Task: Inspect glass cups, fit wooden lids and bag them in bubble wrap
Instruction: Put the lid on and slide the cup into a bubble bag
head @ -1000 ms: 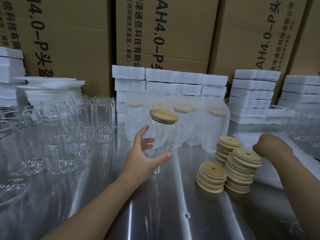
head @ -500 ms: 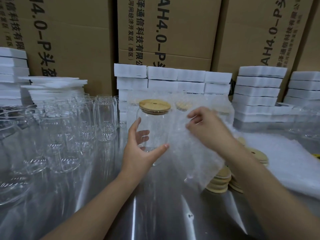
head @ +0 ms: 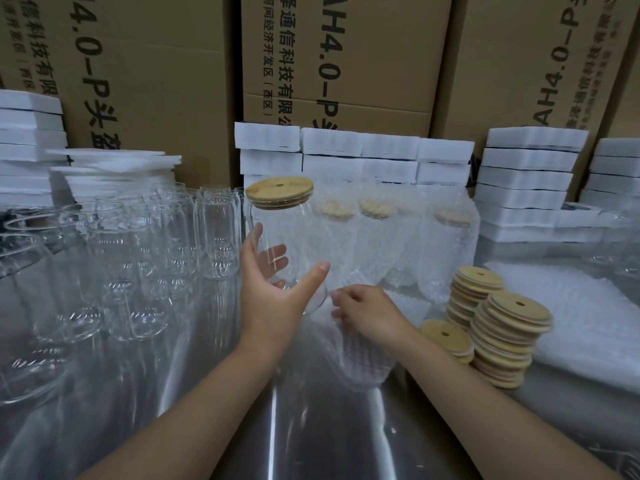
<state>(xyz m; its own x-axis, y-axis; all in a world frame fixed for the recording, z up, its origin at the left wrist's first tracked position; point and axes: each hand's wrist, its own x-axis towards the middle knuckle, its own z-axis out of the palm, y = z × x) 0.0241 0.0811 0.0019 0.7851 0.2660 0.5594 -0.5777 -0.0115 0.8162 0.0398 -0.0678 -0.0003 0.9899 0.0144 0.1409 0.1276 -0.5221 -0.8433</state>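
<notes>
Behind, I see tall cartons printed "AH4.0-P" and "通信科技有限". Above the steel table the left hand grips the glass cup, wooden lid fitted. Just below it, close but apart, the right hand pinches a bubble-wrap bag. Stacked loose lids stand to its right.

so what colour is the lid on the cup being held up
The lid is pale tan wood with a small round hole; the head view shows it best.
</notes>
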